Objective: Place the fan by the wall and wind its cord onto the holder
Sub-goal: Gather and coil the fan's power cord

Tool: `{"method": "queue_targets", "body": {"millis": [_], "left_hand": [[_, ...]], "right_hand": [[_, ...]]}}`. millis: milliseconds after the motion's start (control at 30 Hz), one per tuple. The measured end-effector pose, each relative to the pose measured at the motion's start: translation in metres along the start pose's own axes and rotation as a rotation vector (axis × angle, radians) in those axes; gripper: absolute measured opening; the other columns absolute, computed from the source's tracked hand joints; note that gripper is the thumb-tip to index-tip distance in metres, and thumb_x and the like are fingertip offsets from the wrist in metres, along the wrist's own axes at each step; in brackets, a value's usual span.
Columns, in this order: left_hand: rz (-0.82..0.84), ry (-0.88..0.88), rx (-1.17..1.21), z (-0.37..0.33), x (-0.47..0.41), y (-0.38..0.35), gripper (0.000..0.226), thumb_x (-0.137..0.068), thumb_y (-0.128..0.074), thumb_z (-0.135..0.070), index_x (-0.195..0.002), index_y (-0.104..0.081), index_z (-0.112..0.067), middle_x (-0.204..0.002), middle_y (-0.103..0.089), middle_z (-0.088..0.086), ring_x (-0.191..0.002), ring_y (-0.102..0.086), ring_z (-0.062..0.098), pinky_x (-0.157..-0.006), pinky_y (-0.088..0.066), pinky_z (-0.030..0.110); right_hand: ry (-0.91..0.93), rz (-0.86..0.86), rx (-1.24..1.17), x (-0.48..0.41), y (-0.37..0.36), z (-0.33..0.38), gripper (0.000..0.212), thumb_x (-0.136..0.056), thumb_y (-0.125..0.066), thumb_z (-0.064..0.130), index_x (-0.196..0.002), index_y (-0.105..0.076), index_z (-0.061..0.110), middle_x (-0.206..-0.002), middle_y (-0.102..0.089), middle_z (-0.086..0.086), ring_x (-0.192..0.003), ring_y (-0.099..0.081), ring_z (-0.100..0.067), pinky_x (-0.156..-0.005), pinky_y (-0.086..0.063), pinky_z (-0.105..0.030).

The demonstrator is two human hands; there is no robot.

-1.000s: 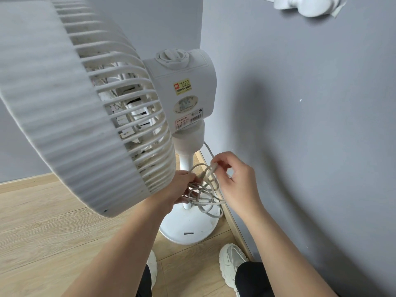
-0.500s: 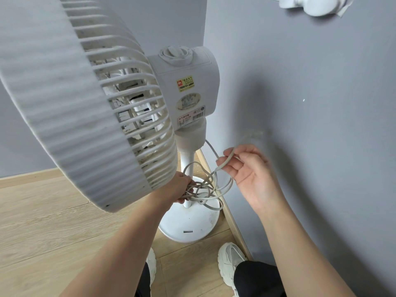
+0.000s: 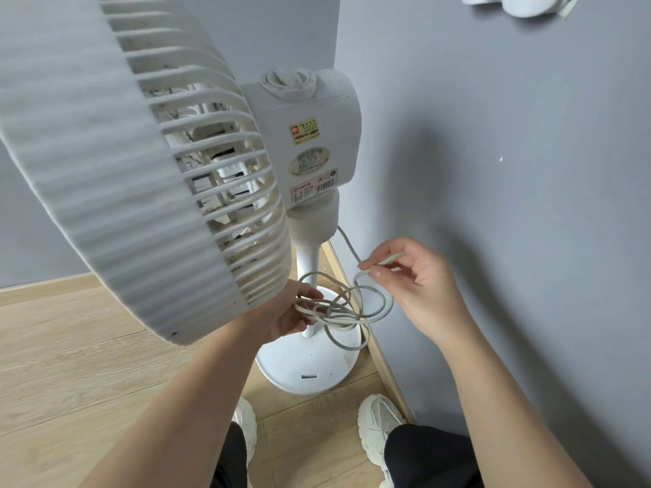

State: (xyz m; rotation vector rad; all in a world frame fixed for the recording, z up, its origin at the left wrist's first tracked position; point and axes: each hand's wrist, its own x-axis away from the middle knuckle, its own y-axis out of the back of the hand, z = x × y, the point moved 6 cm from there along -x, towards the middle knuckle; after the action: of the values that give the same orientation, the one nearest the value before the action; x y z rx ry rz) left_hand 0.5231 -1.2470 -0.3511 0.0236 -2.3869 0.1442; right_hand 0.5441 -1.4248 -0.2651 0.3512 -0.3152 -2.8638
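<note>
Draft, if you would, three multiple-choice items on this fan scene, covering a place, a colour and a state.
1. Where does the fan's base stand?
A. on a table
B. on the floor beside the wall
C. on a chair

2. What colour is the cord?
A. black
B. red
C. white

3. What is the right hand doing?
A. pinching a strand of cord
B. pressing flat on the wall
C. turning a knob

Answers: 1 B, the base sits on wooden boards next to the grey wall. 2 C, the loops are white. 3 A, thumb and fingers close on a strand.
</note>
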Motion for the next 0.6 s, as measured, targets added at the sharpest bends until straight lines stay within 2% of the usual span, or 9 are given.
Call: {"method": "queue_targets", "body": {"millis": [100, 200, 300, 400, 467, 600], "left_hand": [[0.025, 0.008, -0.039, 0.002, -0.002, 0.000, 0.014, -0.094, -0.044, -0.009, -0.087, -0.055, -0.008, -0.062, -0.062, 0.006, -0.036, -0.054, 0.011, -0.035, -0.036, 0.017], [0.048, 0.002, -0.020, 0.004, -0.004, -0.001, 0.016, -0.095, -0.043, -0.008, -0.086, -0.056, -0.006, -0.064, -0.057, 0.008, -0.036, -0.052, 0.010, -0.035, -0.037, 0.018], [0.083, 0.019, 0.027, 0.006, -0.003, -0.005, 0.023, -0.094, -0.041, -0.004, -0.079, -0.060, -0.004, -0.064, -0.053, 0.008, -0.034, -0.047, 0.009, -0.031, -0.036, 0.017], [0.083, -0.002, 0.025, 0.004, -0.001, -0.007, 0.030, -0.093, -0.031, 0.003, -0.085, -0.060, -0.001, -0.066, -0.048, 0.008, -0.031, -0.043, 0.007, -0.030, -0.032, 0.015], [0.076, -0.017, 0.011, 0.004, -0.002, -0.008, 0.032, -0.094, -0.028, 0.003, -0.094, -0.059, 0.000, -0.067, -0.048, 0.008, -0.031, -0.042, 0.006, -0.030, -0.031, 0.014], [0.061, -0.056, 0.004, 0.002, -0.002, -0.007, 0.038, -0.093, -0.025, 0.004, -0.082, -0.061, -0.004, -0.063, -0.052, 0.006, -0.032, -0.042, 0.006, -0.030, -0.031, 0.015]], "right_hand": [[-0.023, 0.016, 0.219, 0.003, -0.003, -0.007, 0.026, -0.091, -0.058, -0.002, -0.085, -0.070, 0.020, -0.089, -0.072, 0.009, -0.081, -0.067, -0.001, -0.075, -0.046, -0.011], [-0.103, 0.173, 0.385, 0.004, -0.013, -0.016, 0.034, -0.094, -0.047, 0.004, -0.089, -0.069, 0.031, -0.093, -0.070, 0.017, -0.088, -0.066, -0.010, -0.079, -0.050, -0.026], [-0.159, 0.264, 0.434, 0.004, -0.018, -0.018, 0.030, -0.097, -0.045, 0.012, -0.097, -0.070, 0.027, -0.090, -0.070, 0.016, -0.091, -0.062, -0.006, -0.082, -0.046, -0.025], [-0.162, 0.308, 0.497, 0.004, -0.023, -0.021, 0.026, -0.099, -0.043, 0.028, -0.101, -0.070, 0.027, -0.088, -0.071, 0.009, -0.087, -0.065, -0.016, -0.087, -0.047, -0.032], [-0.177, 0.321, 0.483, 0.005, -0.024, -0.024, 0.027, -0.098, -0.044, 0.036, -0.103, -0.068, 0.026, -0.093, -0.071, 0.003, -0.090, -0.064, -0.013, -0.087, -0.046, -0.031], [-0.067, 0.208, 0.476, 0.002, -0.020, -0.021, 0.023, -0.098, -0.048, 0.032, -0.108, -0.067, 0.025, -0.108, -0.067, 0.012, -0.104, -0.057, -0.001, -0.091, -0.043, -0.021]]}}
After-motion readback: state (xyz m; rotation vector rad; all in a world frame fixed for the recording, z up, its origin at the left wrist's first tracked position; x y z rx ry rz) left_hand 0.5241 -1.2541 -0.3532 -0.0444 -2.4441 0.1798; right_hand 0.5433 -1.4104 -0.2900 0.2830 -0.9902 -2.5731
